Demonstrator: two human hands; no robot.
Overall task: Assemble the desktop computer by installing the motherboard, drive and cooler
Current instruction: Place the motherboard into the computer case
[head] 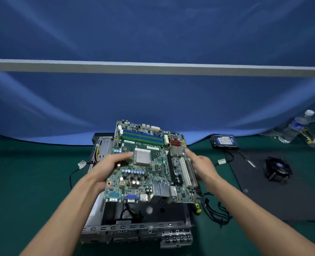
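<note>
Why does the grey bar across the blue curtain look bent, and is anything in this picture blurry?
Head view: the wide-angle lens bows the grey bar and stretches the forearms at the edges. Head view: the motherboard is fairly sharp at its centre, while the left hand and right hand gripping it are slightly smeared. Head view: the water bottles and cooler look soft; lighting is even, with no harsh glare.

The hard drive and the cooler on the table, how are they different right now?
The hard drive is a flat slab with a blue and white label; the cooler is a bulkier black unit with a round fan on top. The hard drive lies farther back, near the blue backdrop; the cooler sits nearer, on the dark mat. Both lie to the right of the case, untouched, while the left hand and right hand hold the motherboard.
</note>
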